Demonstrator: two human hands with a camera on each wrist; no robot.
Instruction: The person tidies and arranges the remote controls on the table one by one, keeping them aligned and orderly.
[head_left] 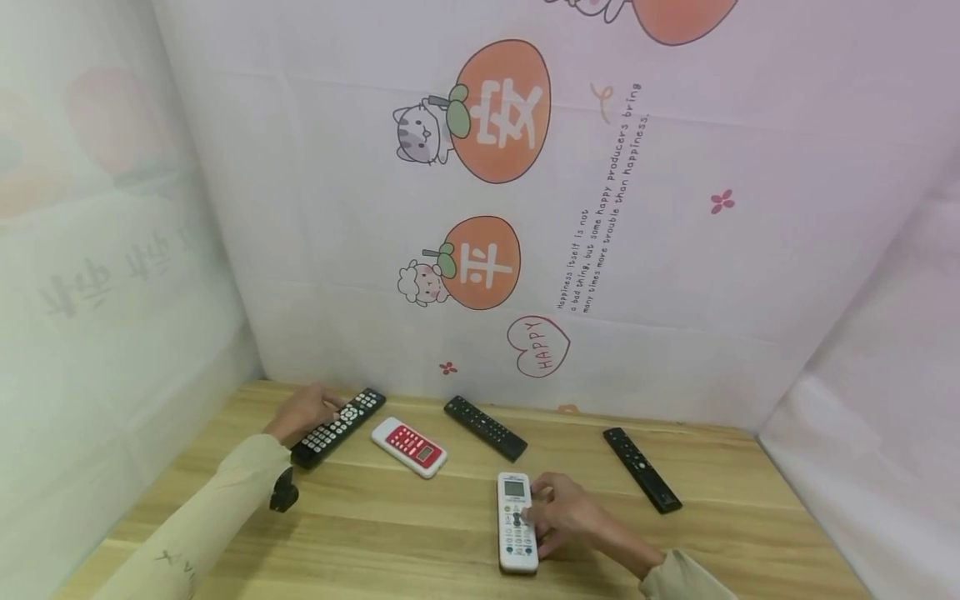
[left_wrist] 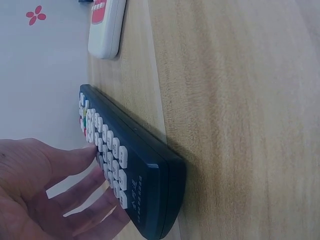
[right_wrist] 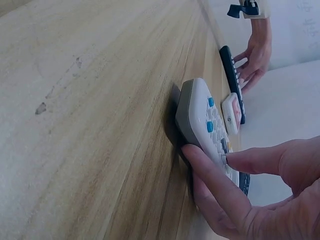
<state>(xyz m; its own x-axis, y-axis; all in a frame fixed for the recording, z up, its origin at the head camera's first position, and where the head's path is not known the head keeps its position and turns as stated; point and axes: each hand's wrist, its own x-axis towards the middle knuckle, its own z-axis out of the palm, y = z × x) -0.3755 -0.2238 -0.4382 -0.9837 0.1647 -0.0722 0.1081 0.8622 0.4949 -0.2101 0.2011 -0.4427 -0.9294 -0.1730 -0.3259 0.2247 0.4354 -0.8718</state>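
Observation:
At the left of the table lies a long black remote control with white buttons [head_left: 337,432]. My left hand [head_left: 302,413] is at its left edge; in the left wrist view the thumb rests on the buttons of the black remote [left_wrist: 135,145] and the fingers are along its far side, partly hidden. Near the front middle, my right hand [head_left: 567,517] grips a white remote control with a small screen [head_left: 517,500] from its right side. The right wrist view shows the thumb on the buttons of the white remote [right_wrist: 200,107] and fingers against its side.
Between the hands lie a white remote with a red face [head_left: 408,447] and a slim black remote [head_left: 486,427]. Another slim black remote [head_left: 642,471] lies to the right. White printed cloth [head_left: 337,250] walls the wooden table [head_left: 360,533] at the back and sides.

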